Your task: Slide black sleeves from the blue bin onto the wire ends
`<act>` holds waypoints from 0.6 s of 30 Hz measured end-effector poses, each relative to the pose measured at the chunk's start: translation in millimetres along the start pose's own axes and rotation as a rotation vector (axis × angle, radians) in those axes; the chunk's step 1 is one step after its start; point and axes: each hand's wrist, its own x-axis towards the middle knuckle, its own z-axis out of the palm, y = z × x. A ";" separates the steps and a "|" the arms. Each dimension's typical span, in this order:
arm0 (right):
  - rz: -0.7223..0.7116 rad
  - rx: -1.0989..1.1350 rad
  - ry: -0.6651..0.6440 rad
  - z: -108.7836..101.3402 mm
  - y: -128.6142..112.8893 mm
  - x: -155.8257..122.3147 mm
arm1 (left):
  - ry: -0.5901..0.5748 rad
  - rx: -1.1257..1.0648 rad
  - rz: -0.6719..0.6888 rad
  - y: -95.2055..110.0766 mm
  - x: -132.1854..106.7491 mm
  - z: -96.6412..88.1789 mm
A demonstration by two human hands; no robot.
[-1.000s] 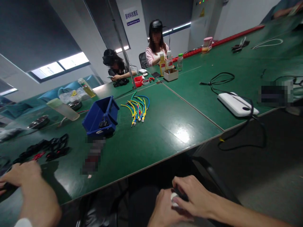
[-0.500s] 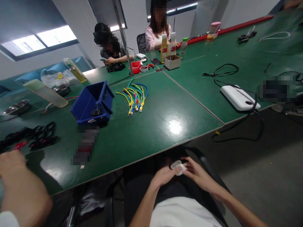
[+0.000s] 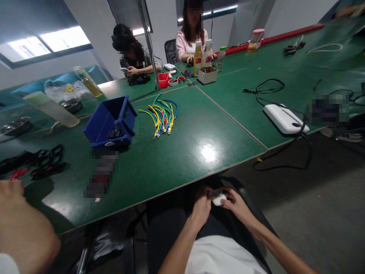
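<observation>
Head view: small white case is located below the near edge of the green tabletop, above the wearer's lap, between both hands. Right hand is partly closed, thumb and fingers gripping the case from its right side. Left hand is curled around the left side of the case; its fingertips are blurred, so their exact placement cannot be told.

On the tabletop, blue plastic bin contains black parts. Yellow, green and blue wires with ring terminals lie just right of the bin. White rectangular unit rests farther right, crossed by black cable. Another person's forearm extends at far left, near black straps.
</observation>
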 end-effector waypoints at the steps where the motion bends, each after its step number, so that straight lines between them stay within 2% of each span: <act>1: 0.018 0.053 -0.008 0.7 -1.8 -1.1 | -0.016 -0.017 -0.019 0.7 0.8 0.7; 4: 0.045 0.168 -0.031 2.7 -8.2 -5.3 | -0.032 -0.095 -0.046 0.8 2.2 1.5; 9: 0.096 0.294 -0.015 5.4 -12.8 -12.7 | -0.028 -0.088 0.009 0.6 0.8 0.5; 13: 0.144 0.341 -0.028 5.8 -12.0 -16.1 | -0.076 -0.157 0.020 5.6 -1.9 1.1; 18: 0.137 0.378 -0.056 7.1 -20.8 -16.9 | -0.152 -0.297 -0.002 19.0 -6.2 1.9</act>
